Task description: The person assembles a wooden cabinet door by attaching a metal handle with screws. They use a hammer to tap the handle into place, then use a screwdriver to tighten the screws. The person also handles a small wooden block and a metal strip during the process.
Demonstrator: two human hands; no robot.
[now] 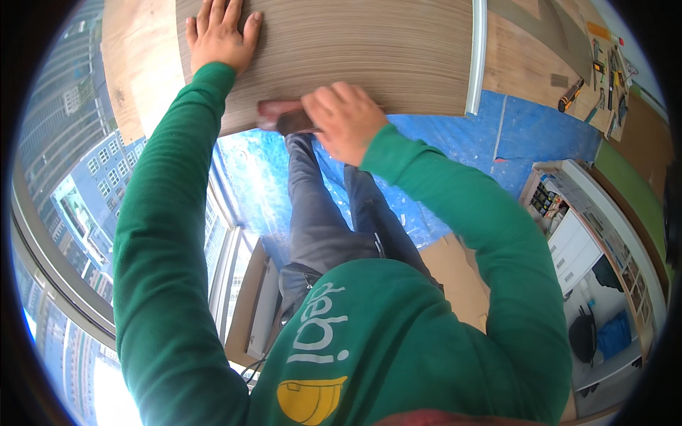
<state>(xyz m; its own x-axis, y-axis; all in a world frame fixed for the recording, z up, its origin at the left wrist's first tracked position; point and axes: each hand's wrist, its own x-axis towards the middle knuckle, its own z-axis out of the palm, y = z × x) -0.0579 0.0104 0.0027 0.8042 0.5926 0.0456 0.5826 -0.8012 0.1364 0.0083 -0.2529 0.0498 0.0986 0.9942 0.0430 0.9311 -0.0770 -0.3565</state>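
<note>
Left hand [224,44] lay spread flat on the board [355,42], near its left edge, in the head view I watched; right hand [346,121] gripped a blurred reddish-brown block [285,116] at the near edge. From there I saw board surface run right to a pale strip [477,64]. Beyond it, well apart, lay a knife [570,96]; blue sheet [462,128] covered floor below.
</note>
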